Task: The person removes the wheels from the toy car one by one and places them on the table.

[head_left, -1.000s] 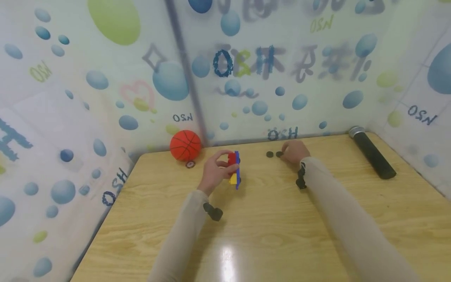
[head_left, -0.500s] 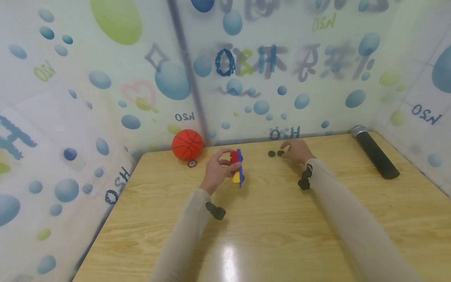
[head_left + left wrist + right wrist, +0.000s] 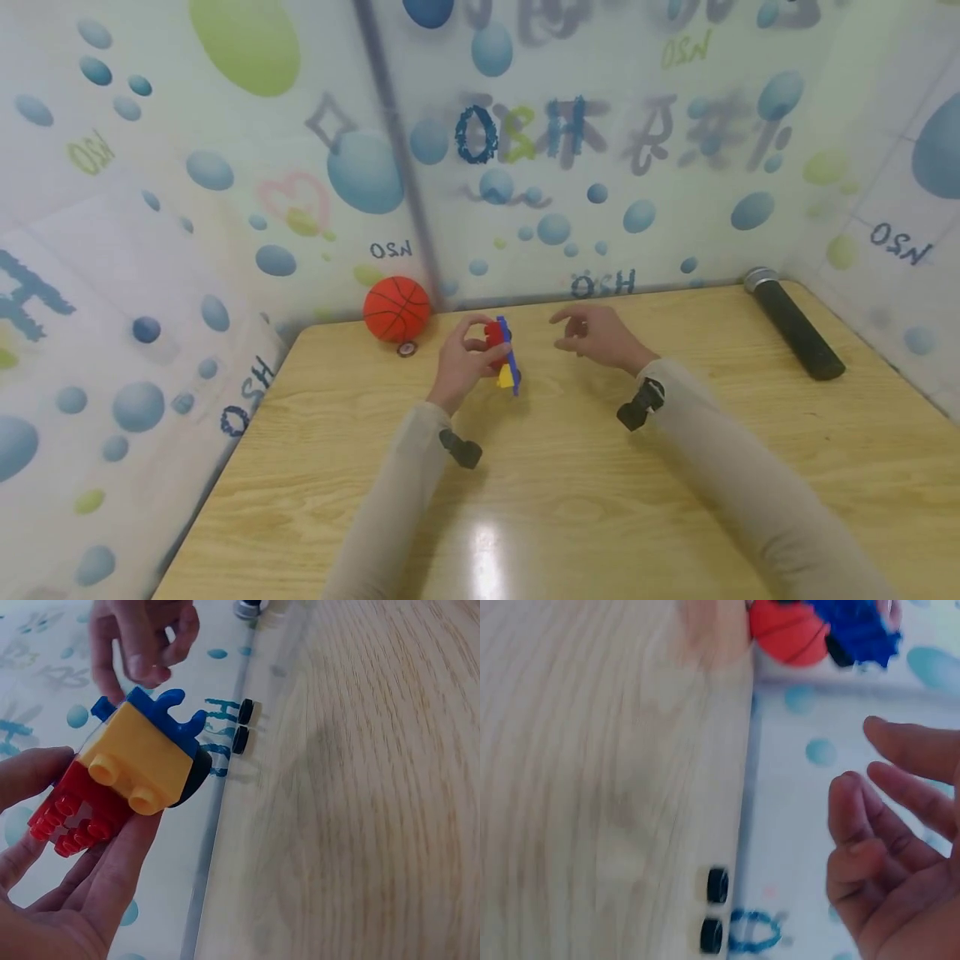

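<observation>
My left hand (image 3: 461, 367) grips a toy block car above the table, fingers and thumb around its red block (image 3: 97, 799). A yellow block (image 3: 139, 765) sits beside the red one, both on a blue base (image 3: 166, 716) with a hook-like end. One black wheel (image 3: 196, 778) shows under the base. To the right of the car, my right hand (image 3: 600, 335) hovers with fingers loosely bent and nothing between them. Two small black wheels (image 3: 717, 885) stand on the table in both wrist views; the right hand hides them in the head view.
At the back left is a red basketball (image 3: 397, 308), with a small dark-rimmed disc (image 3: 407, 349) in front of it. A black microphone (image 3: 798, 325) lies at the right on the wooden table (image 3: 570, 508). Bubble-printed walls (image 3: 540, 200) enclose the back and sides.
My right hand has left the two black wheels and come left toward the car, its fingers spreading. The car has tilted slightly in my left hand, which stays nearly in place.
</observation>
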The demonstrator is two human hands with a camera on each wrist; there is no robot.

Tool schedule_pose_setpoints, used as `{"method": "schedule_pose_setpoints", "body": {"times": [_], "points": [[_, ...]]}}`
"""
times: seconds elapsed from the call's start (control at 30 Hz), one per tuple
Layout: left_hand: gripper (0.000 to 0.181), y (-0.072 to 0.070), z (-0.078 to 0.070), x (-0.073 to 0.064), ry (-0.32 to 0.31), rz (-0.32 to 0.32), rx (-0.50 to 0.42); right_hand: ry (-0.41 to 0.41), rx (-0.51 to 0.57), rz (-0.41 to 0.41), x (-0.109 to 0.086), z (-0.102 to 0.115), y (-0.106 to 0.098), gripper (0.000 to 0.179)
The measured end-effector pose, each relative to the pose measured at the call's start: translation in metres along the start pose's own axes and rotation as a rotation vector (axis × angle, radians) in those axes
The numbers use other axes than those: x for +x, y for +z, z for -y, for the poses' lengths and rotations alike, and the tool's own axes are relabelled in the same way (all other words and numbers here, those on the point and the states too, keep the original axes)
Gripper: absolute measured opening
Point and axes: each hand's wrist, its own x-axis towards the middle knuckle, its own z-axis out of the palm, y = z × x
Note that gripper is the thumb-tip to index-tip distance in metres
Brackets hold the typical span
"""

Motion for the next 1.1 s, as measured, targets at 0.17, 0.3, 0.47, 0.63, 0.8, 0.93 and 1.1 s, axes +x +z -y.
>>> {"method": "schedule_pose_setpoints", "body": {"times": [0.17,0.3,0.47,0.63,0.8,0.93,1.1], "points": [[0.042,0.001,0.0,0.003,-0.003,-0.01,-0.027,-0.146,0.01,-0.062,-0.002,0.015,0.016,0.028],[0.04,0.004,0.001,0.004,-0.022,-0.039,-0.041,-0.201,0.059,-0.066,-0.006,0.023,0.029,0.026],[0.038,0.006,0.002,0.004,-0.051,-0.088,-0.063,-0.239,0.108,-0.034,-0.01,0.03,0.04,0.027],[0.036,0.006,0.002,0.003,-0.06,-0.11,-0.091,-0.244,0.161,-0.015,-0.012,0.032,0.047,0.032],[0.034,0.006,0.004,0.002,-0.068,-0.121,-0.103,-0.256,0.159,-0.037,-0.014,0.033,0.052,0.033],[0.033,0.008,0.006,0.002,-0.086,-0.122,-0.095,-0.265,0.169,-0.05,-0.015,0.032,0.055,0.033],[0.037,0.008,0.003,-0.001,-0.105,-0.094,-0.063,-0.227,0.17,-0.026,-0.012,0.031,0.054,0.029]]}}
